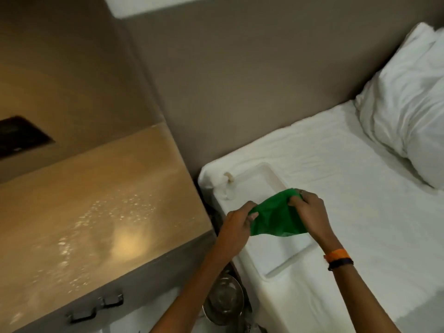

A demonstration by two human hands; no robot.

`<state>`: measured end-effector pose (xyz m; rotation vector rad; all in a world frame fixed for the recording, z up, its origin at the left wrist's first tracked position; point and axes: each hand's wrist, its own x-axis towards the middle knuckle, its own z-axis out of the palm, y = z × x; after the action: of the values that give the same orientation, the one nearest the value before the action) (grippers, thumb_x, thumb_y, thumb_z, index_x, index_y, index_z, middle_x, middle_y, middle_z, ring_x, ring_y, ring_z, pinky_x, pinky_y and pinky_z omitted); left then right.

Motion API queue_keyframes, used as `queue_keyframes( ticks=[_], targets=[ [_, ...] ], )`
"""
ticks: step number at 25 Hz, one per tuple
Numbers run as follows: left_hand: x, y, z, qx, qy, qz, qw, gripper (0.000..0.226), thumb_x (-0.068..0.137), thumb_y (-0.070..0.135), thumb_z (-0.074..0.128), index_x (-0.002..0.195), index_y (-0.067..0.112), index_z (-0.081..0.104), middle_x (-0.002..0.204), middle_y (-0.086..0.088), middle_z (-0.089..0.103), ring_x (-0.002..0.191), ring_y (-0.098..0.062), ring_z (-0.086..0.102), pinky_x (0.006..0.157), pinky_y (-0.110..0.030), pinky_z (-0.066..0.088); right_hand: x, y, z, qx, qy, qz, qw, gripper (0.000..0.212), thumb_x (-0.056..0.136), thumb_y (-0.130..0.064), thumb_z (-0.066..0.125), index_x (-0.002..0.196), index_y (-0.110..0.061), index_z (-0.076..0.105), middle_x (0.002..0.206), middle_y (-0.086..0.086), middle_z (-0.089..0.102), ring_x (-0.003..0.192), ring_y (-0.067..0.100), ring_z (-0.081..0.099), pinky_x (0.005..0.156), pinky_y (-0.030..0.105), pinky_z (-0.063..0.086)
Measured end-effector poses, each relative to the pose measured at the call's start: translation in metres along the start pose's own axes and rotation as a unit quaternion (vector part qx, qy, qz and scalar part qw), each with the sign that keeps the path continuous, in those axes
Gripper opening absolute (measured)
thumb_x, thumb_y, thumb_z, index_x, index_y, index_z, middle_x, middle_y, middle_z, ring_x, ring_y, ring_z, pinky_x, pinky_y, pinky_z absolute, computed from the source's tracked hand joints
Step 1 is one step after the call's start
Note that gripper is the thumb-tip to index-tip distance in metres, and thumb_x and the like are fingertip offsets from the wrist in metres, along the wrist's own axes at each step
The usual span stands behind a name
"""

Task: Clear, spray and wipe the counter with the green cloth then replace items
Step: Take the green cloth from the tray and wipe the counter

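Note:
Both hands hold the green cloth point(276, 216) stretched between them, above a white tray point(266, 173) that lies on the bed. My left hand point(236, 221) pinches the cloth's left edge and my right hand point(310, 210) grips its right edge. The beige counter point(96, 200) sits to the left, its top bare and speckled with shiny spray droplets. A clear spray bottle with a pale nozzle point(228, 182) stands at the bed's corner, just beyond the tray.
The white bed point(360, 188) with a pillow point(403, 104) fills the right side. A metal bin point(223, 299) stands on the floor in the gap between counter and bed. Drawer handles point(96, 306) face the counter's front. A dark wall panel point(21, 135) is at far left.

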<state>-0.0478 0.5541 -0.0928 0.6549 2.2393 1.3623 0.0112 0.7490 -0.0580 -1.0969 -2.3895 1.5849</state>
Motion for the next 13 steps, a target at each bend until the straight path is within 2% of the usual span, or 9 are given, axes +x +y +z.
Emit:
queue_keyframes(
  ticks=[2, 4, 6, 8, 9, 10, 13],
  targets=[
    [-0.022, 0.032, -0.049, -0.045, 0.066, 0.021, 0.997, 0.013, 0.098, 0.030, 0.051, 0.102, 0.037, 0.061, 0.079, 0.013, 0.066, 0.074, 0.004, 0.062, 0.066, -0.014, 0.048, -0.022, -0.061, 0.000, 0.056, -0.051, -0.062, 0.995, 0.027, 0.070, -0.029, 0.056, 0.076, -0.006, 0.067, 0.073, 0.009, 0.071, 0.074, 0.023, 0.063, 0.071, 0.036, 0.048],
    [-0.056, 0.050, -0.107, -0.166, 0.161, 0.020, 0.973, 0.011, 0.092, 0.038, 0.062, 0.101, 0.036, 0.070, 0.087, 0.012, 0.074, 0.082, 0.001, 0.068, 0.070, -0.018, 0.054, -0.043, -0.119, 0.021, 0.126, -0.116, -0.110, 0.979, 0.023, 0.068, -0.023, 0.058, 0.072, 0.000, 0.062, 0.070, 0.010, 0.065, 0.071, 0.021, 0.060, 0.069, 0.034, 0.045],
    [-0.088, 0.047, -0.155, -0.337, 0.226, 0.019, 0.914, 0.036, 0.082, 0.045, 0.074, 0.112, 0.026, 0.071, 0.105, 0.001, 0.076, 0.098, -0.016, 0.072, 0.079, -0.033, 0.060, -0.064, -0.169, 0.057, 0.184, -0.148, -0.128, 0.963, 0.017, 0.065, -0.019, 0.060, 0.067, -0.002, 0.059, 0.071, 0.013, 0.058, 0.068, 0.020, 0.057, 0.063, 0.031, 0.043],
    [-0.115, 0.031, -0.186, -0.459, 0.201, 0.013, 0.866, 0.066, 0.080, 0.047, 0.076, 0.133, 0.012, 0.059, 0.129, -0.013, 0.068, 0.119, -0.030, 0.065, 0.096, -0.047, 0.056, -0.086, -0.206, 0.100, 0.225, -0.183, -0.124, 0.949, 0.005, 0.064, -0.017, 0.060, 0.060, -0.014, 0.058, 0.065, 0.006, 0.057, 0.060, 0.016, 0.056, 0.056, 0.026, 0.044],
    [-0.126, 0.023, -0.196, -0.473, 0.189, 0.002, 0.861, 0.068, 0.082, 0.042, 0.076, 0.137, 0.009, 0.054, 0.134, -0.016, 0.065, 0.125, -0.034, 0.062, 0.102, -0.050, 0.052, -0.095, -0.218, 0.120, 0.245, -0.201, -0.119, 0.941, 0.006, 0.064, -0.017, 0.060, 0.058, -0.019, 0.057, 0.063, 0.001, 0.058, 0.058, 0.014, 0.057, 0.055, 0.025, 0.045],
    [-0.133, 0.016, -0.202, -0.462, 0.194, -0.017, 0.865, 0.060, 0.085, 0.034, 0.075, 0.136, 0.009, 0.056, 0.134, -0.016, 0.065, 0.126, -0.036, 0.061, 0.103, -0.051, 0.051, -0.100, -0.224, 0.137, 0.262, -0.212, -0.110, 0.935, 0.005, 0.064, -0.017, 0.061, 0.061, -0.020, 0.058, 0.064, 0.000, 0.058, 0.060, 0.015, 0.058, 0.058, 0.026, 0.046],
    [-0.144, 0.004, -0.235, -0.377, 0.268, -0.040, 0.885, 0.029, 0.092, 0.022, 0.071, 0.119, 0.013, 0.068, 0.118, -0.009, 0.075, 0.114, -0.030, 0.069, 0.097, -0.051, 0.056, -0.103, -0.224, 0.166, 0.253, -0.207, -0.115, 0.938, 0.006, 0.078, -0.022, 0.065, 0.073, -0.020, 0.064, 0.074, 0.000, 0.066, 0.072, 0.021, 0.065, 0.071, 0.033, 0.051]
  ],
)
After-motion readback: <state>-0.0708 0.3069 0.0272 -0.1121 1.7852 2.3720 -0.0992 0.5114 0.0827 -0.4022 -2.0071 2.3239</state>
